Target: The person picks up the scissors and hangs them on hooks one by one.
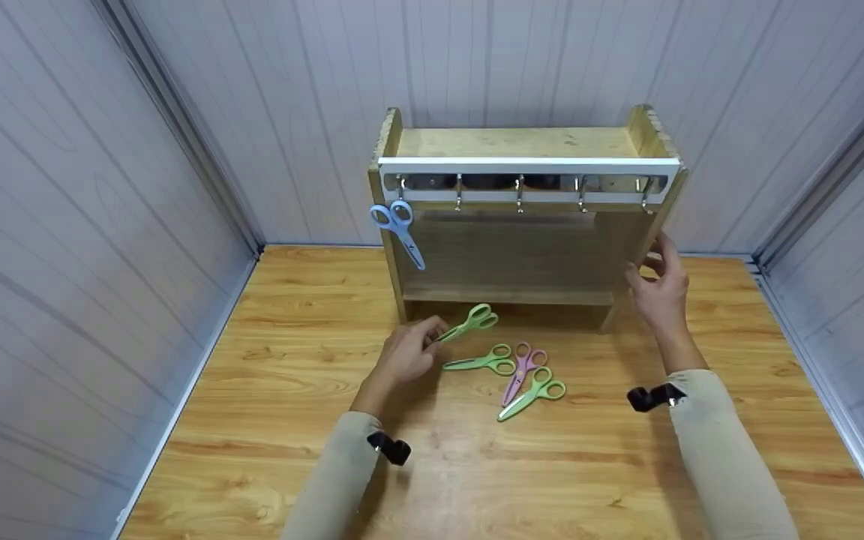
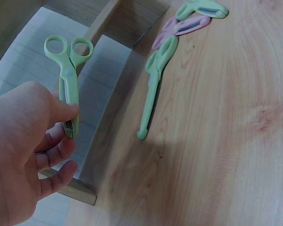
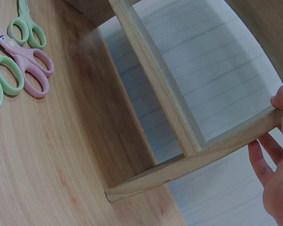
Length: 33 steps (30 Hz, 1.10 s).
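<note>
My left hand [image 1: 408, 352] pinches a pair of light green scissors [image 2: 69, 70] by the blade end, handle loops pointing away from the hand. These scissors are raised in front of the lower left part of a wooden rack [image 1: 507, 295]. At the rack's right side panel [image 3: 217, 153], my right hand [image 1: 661, 294] grips the edge, with the thumb on one face and fingers on the other. Blue scissors [image 1: 404, 234] hang by a loop from the leftmost metal hook [image 1: 401, 184]. On the wooden surface lie green scissors [image 1: 481, 362], pink scissors [image 1: 522, 371] and more green scissors [image 1: 533, 395].
A white rail [image 1: 529, 162] across the rack's upper front carries several metal hooks, and those right of the blue scissors hold nothing. Pale panel walls [image 1: 312, 90] enclose the wooden surface [image 1: 312, 300] at the back and both sides.
</note>
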Motion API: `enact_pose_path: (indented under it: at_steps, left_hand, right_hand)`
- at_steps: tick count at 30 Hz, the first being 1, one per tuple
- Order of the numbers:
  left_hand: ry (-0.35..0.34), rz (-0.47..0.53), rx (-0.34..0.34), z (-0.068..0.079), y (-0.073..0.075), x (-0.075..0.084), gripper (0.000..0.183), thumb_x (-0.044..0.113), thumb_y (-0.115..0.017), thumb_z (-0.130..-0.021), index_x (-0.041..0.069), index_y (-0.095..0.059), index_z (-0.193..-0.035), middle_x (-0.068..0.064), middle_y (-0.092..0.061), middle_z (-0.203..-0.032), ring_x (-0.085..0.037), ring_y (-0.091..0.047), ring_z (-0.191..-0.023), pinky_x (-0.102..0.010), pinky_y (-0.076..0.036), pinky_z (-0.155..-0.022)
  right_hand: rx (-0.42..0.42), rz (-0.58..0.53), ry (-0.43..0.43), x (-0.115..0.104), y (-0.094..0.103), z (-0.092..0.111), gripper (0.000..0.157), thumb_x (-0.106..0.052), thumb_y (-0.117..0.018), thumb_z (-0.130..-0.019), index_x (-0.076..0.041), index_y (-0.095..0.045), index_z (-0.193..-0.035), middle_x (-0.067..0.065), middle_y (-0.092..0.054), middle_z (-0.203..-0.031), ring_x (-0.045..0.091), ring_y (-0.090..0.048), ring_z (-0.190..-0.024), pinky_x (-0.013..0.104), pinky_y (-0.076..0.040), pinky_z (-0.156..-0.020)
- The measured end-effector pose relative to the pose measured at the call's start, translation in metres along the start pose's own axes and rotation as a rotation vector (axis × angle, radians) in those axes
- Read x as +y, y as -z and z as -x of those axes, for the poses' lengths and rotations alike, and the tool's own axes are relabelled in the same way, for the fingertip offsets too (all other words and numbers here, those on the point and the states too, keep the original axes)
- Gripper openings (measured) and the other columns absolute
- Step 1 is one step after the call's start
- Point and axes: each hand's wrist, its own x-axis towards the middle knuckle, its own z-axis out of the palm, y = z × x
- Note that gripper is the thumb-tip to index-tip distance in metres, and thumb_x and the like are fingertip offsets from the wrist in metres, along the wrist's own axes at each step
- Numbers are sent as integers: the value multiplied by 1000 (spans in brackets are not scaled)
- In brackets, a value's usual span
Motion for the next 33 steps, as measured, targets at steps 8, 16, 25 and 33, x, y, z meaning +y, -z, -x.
enact_pose_path:
  at_steps: [8,16,25,33]
  left_hand:
    - [-18,-9,42,1,10,6,23,3,-69,-102,14,-76,-120,-9,-81,-104,-27,-76,-95,-46,-61,-83]
    - [-11,5,76,2,19,12,21,3,-72,-102,15,-76,-120,-10,-82,-106,-28,-77,-97,-50,-61,-86]
    - [-27,10,116,2,28,19,17,7,-74,-104,13,-76,-120,-12,-82,-105,-32,-78,-97,-53,-62,-88]
    - [-9,52,145,2,36,24,18,7,-74,-104,14,-76,-120,-9,-81,-101,-26,-74,-91,-46,-58,-84]
  right_hand:
    - [5,-4,2,0,1,1,69,2,-71,-102,-11,-51,-167,-5,-61,-131,-2,-66,-105,8,-56,-82]
    - [-4,2,-8,0,1,1,69,2,-69,-103,-11,-50,-167,-8,-59,-129,-1,-66,-107,8,-56,-83]
    - [-10,6,-15,0,1,1,69,1,-69,-103,-12,-49,-168,-7,-59,-129,-1,-66,-107,9,-56,-83]
    - [-1,-33,5,-1,1,1,69,3,-70,-102,-8,-51,-166,-13,-58,-125,0,-67,-106,9,-57,-82]
